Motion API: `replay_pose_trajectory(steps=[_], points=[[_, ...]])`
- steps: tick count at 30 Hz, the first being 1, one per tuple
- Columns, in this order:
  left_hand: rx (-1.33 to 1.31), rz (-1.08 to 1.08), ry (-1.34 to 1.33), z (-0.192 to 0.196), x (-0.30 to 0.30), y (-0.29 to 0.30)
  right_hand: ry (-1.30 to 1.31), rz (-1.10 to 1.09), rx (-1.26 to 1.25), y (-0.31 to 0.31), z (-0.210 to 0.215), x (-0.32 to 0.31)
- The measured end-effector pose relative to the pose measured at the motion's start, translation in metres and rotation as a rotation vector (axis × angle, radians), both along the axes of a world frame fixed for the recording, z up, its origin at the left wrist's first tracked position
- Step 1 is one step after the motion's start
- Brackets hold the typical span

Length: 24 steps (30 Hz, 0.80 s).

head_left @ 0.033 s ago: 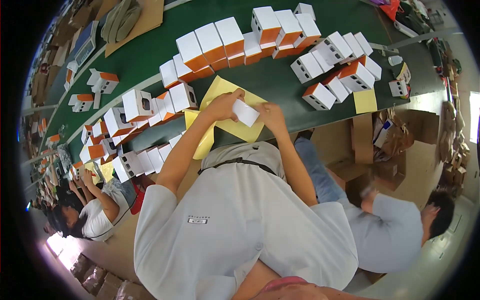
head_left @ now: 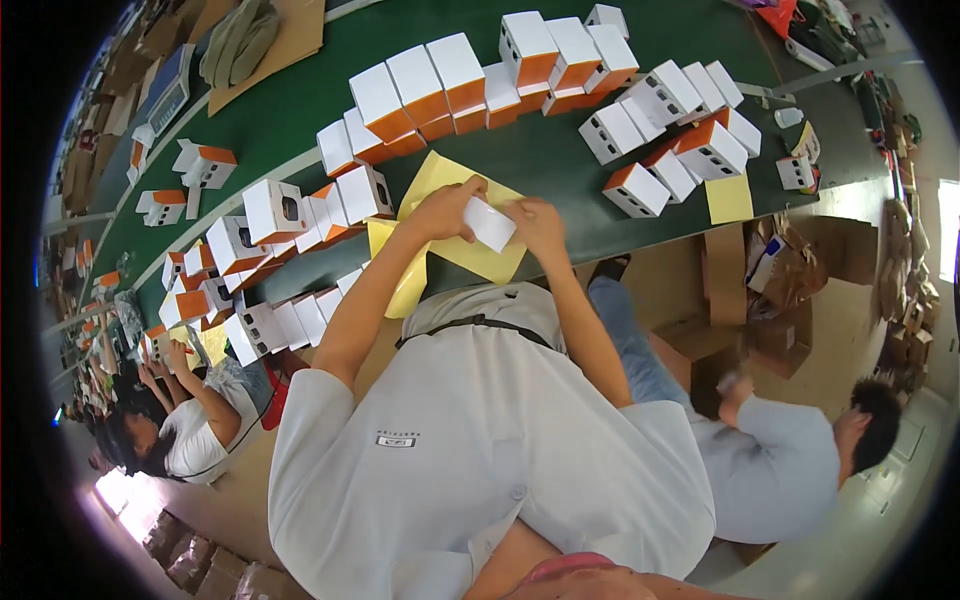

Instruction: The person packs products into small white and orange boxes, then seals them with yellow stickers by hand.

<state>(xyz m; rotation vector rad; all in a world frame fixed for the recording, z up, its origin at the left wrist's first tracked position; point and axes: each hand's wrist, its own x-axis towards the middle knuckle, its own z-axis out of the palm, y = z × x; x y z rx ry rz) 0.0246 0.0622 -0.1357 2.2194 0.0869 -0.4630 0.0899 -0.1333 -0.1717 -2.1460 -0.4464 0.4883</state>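
My left hand (head_left: 447,212) is closed round a small white box (head_left: 489,224), with the thumb and fingers along its left side. At the box's right edge, my right hand (head_left: 537,228) has its fingers bent against the upper corner; its fingertips are partly hidden. Beneath both hands, yellow sheets (head_left: 500,264) lie on the green table (head_left: 590,236), some hanging over its front edge. Just left of the sheets stands a white and orange box (head_left: 364,192) with dark pictures on its side.
Stacked white and orange boxes (head_left: 418,85) stand beyond my hands, with more boxes (head_left: 640,190) to the right. A yellow pad (head_left: 729,200) lies near the front edge. A co-worker (head_left: 770,465) bends down at my right beside an open carton (head_left: 715,375); another person (head_left: 205,425) sits at left.
My right hand has shifted slightly left, closer against the white box. The co-worker at right has moved a little. The box stays in my left hand.
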Motion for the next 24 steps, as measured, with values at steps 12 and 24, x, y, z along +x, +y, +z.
replay_pose_trajectory(steps=[12,24], points=[[0.047,-0.055,-0.018,-0.006,-0.004,-0.006,-0.304,0.154,-0.179,0.007,0.013,-0.002],[0.032,-0.139,-0.233,-0.001,-0.013,-0.016,0.706,-0.101,0.039,-0.039,-0.023,-0.007]])
